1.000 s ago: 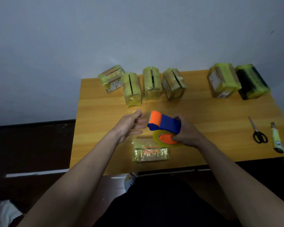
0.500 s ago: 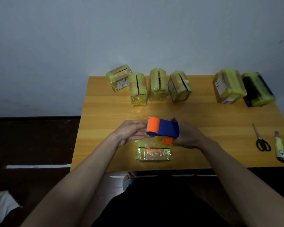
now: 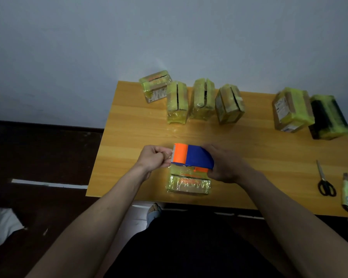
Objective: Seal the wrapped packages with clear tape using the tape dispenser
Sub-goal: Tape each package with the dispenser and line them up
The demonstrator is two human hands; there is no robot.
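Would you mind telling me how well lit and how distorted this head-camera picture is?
Head view: dim and evenly lit, with soft shadows; the wide angle bows the table edges; faint glare glints on the package wrap below the tape dispenser; the left hand and right hand look sharp, without motion blur.

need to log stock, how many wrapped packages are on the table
7. Four yellow-green film-wrapped packages stand along the far edge, two far right, one under the hands. None looks hidden.
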